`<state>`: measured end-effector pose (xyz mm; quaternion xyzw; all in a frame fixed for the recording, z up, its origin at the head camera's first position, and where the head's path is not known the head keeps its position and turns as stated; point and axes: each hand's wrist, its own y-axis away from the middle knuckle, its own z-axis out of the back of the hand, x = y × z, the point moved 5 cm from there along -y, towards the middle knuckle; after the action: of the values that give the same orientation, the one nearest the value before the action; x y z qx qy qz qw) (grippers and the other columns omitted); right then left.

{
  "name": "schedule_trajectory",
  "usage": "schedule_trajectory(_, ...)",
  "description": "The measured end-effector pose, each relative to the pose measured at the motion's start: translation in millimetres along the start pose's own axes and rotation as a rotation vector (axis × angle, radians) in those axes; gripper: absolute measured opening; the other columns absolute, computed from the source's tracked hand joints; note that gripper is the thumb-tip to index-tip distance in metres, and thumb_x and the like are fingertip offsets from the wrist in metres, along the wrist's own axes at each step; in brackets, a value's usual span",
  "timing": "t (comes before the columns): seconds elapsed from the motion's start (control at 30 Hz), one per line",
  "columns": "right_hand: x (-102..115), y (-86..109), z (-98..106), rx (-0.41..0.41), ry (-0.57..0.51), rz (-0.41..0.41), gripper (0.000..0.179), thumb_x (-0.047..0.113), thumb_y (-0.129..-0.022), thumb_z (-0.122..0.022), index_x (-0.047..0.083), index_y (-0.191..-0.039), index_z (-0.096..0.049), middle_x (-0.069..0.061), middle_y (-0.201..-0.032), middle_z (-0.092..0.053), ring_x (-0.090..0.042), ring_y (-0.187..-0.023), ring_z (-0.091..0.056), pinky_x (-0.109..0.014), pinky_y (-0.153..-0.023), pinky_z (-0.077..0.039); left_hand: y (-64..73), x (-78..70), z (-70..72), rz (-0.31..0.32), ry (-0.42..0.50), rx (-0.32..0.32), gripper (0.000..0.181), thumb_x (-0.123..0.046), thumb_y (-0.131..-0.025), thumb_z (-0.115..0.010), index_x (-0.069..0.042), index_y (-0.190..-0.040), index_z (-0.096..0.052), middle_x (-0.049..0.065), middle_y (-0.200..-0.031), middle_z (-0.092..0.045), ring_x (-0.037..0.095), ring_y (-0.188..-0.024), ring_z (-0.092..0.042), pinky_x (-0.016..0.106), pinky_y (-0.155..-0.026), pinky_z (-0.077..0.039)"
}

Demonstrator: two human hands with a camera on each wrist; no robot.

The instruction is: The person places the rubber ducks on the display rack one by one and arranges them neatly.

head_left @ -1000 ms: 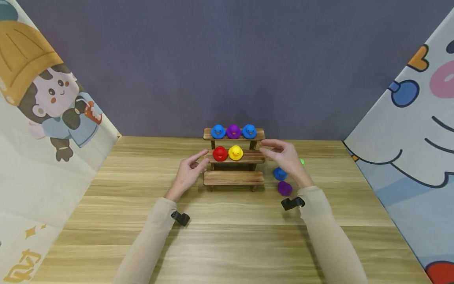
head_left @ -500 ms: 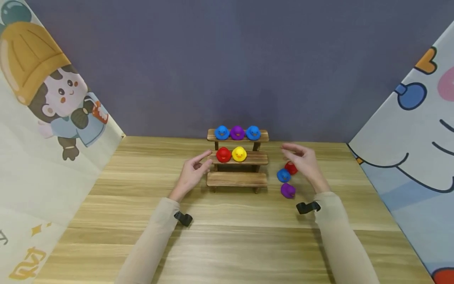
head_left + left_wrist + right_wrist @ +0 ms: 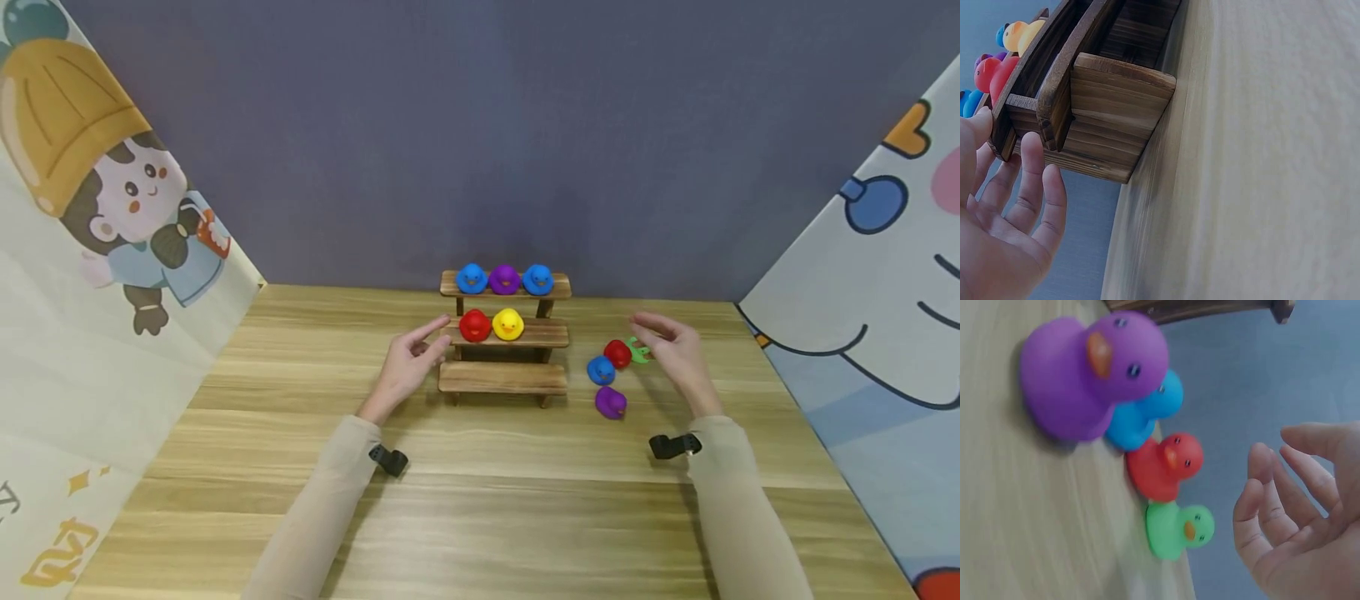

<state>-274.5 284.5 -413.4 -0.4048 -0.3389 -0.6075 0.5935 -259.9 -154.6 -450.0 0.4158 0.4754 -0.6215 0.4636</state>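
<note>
A three-tier wooden stand [image 3: 502,379] holds two blue rubber ducks and a purple one on its top step. On the middle step sit a red rubber duck [image 3: 474,326] and a yellow rubber duck [image 3: 508,324]. My left hand [image 3: 405,367] is at the stand's left end, fingers loosely extended and holding nothing. My right hand [image 3: 678,358] hovers with relaxed fingers, nothing in it, beside a green rubber duck [image 3: 1179,530] that it partly hides in the head view. Near that duck are a red duck [image 3: 617,354], a blue duck [image 3: 601,370] and a purple duck [image 3: 611,402].
The stand and loose ducks rest on a wood-grain table [image 3: 480,500]. A dark blue-grey wall panel [image 3: 495,142] rises behind, with cartoon-printed panels on both sides. Black wrist cameras [image 3: 388,460] sit on both sleeves.
My right hand has moved right, away from the stand's middle step, uncovering the red duck and part of the green one. My left hand stays by the stand. The head view has shifted slightly.
</note>
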Motion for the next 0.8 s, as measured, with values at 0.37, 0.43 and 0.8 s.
schedule_trajectory(0.37,-16.5,6.0,12.9,-0.007,0.129,-0.061,0.050,0.033,-0.107,-0.065,0.003,-0.146,-0.063,-0.013,-0.139,-0.070,-0.003,-0.088,-0.073,-0.027,-0.073,-0.061,0.6,-1.4,0.1,0.001,0.014,0.003,0.043,-0.019,-0.106,-0.069,-0.010,-0.148,-0.064,0.024,-0.137,-0.071,0.011,-0.078,-0.071,0.032,-0.076,-0.062)
schedule_trajectory(0.43,-18.9,7.2,13.0,-0.003,0.138,-0.077,0.050,0.032,-0.107,-0.065,0.003,-0.147,-0.062,-0.020,-0.145,-0.066,0.000,-0.088,-0.071,-0.027,-0.074,-0.061,0.4,-0.6,-0.2,0.004,0.015,0.003,0.043,-0.019,-0.106,-0.069,-0.011,-0.148,-0.064,0.026,-0.135,-0.071,0.010,-0.078,-0.071,0.031,-0.075,-0.062)
schedule_trajectory(0.8,-33.5,9.6,11.8,-0.001,0.133,-0.142,0.052,0.024,-0.106,-0.066,0.000,-0.151,-0.057,-0.024,-0.154,-0.058,0.001,-0.085,-0.066,-0.022,-0.073,-0.058,-2.0,1.6,-1.4,-0.006,0.023,0.004,0.044,-0.021,-0.106,-0.069,-0.010,-0.148,-0.064,0.013,-0.151,-0.064,0.006,-0.078,-0.069,0.022,-0.073,-0.058)
